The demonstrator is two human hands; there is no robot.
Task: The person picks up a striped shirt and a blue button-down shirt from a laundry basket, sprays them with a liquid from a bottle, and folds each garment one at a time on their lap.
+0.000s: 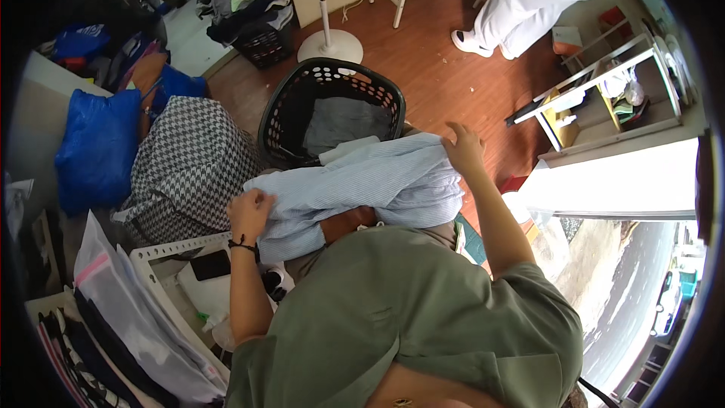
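Note:
A light blue striped garment (340, 181) lies bunched across my lap. My left hand (249, 212), with a dark bracelet at the wrist, is at the garment's left end, fingers curled; whether it pinches the cloth cannot be told. At the garment's upper right end is my right hand (465, 148), fingers spread, its thumb side by the cloth; a grip is not plain. Just beyond my lap stands a black plastic laundry basket (269, 107) with grey folded cloth (345, 122) inside. A pale cloth edge (348, 150) shows between basket and garment.
Left of me are a houndstooth-patterned bag (187, 164), a blue bag (99, 147) and a white perforated rack (175, 246). A full laundry basket (263, 45) and a white fan stand (331, 48) are farther off. Another person in white trousers (527, 3) stands upper right, near a shelf (617, 139).

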